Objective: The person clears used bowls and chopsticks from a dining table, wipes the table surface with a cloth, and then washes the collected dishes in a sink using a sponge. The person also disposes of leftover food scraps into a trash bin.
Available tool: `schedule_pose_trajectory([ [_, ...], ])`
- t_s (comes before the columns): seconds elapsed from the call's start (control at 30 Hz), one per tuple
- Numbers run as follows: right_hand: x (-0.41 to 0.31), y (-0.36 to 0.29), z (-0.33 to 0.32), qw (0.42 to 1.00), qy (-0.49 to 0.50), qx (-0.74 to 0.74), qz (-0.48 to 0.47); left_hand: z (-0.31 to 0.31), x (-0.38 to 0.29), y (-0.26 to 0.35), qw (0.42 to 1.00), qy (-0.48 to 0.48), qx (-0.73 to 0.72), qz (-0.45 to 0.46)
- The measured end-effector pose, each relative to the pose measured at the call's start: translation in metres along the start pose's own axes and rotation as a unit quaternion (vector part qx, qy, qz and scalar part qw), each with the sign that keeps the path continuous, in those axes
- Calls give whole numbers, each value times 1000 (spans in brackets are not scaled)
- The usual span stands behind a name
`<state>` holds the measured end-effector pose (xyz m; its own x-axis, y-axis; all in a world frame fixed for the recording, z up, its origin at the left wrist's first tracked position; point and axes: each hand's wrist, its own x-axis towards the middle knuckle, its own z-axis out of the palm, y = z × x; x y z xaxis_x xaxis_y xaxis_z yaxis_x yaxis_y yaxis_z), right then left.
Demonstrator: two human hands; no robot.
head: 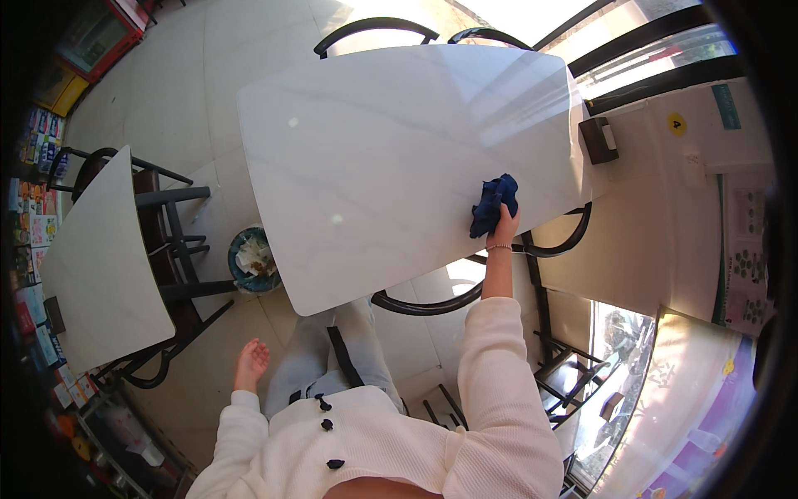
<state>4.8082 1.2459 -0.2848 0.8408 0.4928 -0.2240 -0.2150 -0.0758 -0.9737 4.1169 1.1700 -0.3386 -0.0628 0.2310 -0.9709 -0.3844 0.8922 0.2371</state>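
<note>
My right hand [505,227] grips a crumpled dark blue cloth [495,203], which rests on the white marble-patterned tabletop [399,162] near its right front edge. A beaded bracelet is on that wrist. My left hand [252,360] hangs beside my left thigh, away from the table, palm partly up with its fingers loosely curled and nothing in it. At the table's far right end, by the wall, stands a dark brown napkin box [600,140] with white paper showing.
Black-framed chairs stand at the table's near side [430,305] and far side [377,25]. A blue bin [234,265] holding waste is by the left corner. A second white table [112,268] with chairs is at left, beside shelves of packaged goods. Windows are at upper right.
</note>
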Motion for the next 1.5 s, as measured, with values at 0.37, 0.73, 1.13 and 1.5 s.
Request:
schedule_pose_trajectory([
  [0.37,-153,46,180,872,-311,-275,-261,34,-21,-13,999,47,24,-3],
  [0.73,15,-10,14,912,-126,-323,-219,42,-28,-19,998,52,29,21],
  [1.13,-257,72,118,815,-487,-211,-231,64,-20,-44,998,42,46,-6],
  [1.5,-158,38,144,748,-464,336,335,32,-25,-49,1000,23,7,-17],
])
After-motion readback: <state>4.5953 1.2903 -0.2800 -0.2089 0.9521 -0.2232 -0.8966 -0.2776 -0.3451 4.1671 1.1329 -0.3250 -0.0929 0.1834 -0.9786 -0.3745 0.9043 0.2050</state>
